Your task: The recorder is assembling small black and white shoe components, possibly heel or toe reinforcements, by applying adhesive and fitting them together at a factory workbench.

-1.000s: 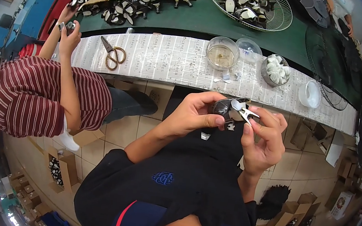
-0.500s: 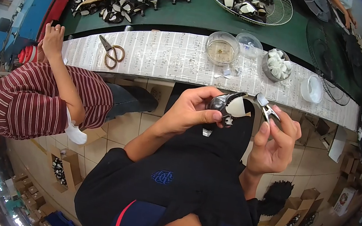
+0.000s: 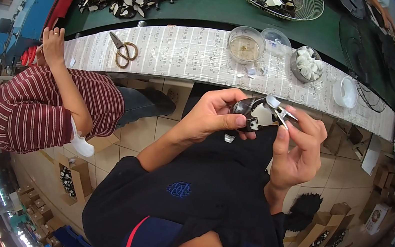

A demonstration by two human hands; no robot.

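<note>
Shoe pc [image 3: 260, 113] gripped by L hand [image 3: 218, 115], nr metal clip [image 3: 281, 113] pinched by R hand [image 3: 299, 150].

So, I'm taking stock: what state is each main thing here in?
Black shoe piece: gripped in the left hand
Silver clip: held in the right hand
Scissors: lying flat, blades apparently closed
Round clear tub: uncovered
Metal tin: filled with white pieces
Wire basket: open, partly filled
Translucent tub: uncovered

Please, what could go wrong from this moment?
The metal clip in the right hand might slip and scratch the glossy black piece in the left hand. Both are held in front of the bench rather than over it, so a dropped one might land on the floor.
</note>
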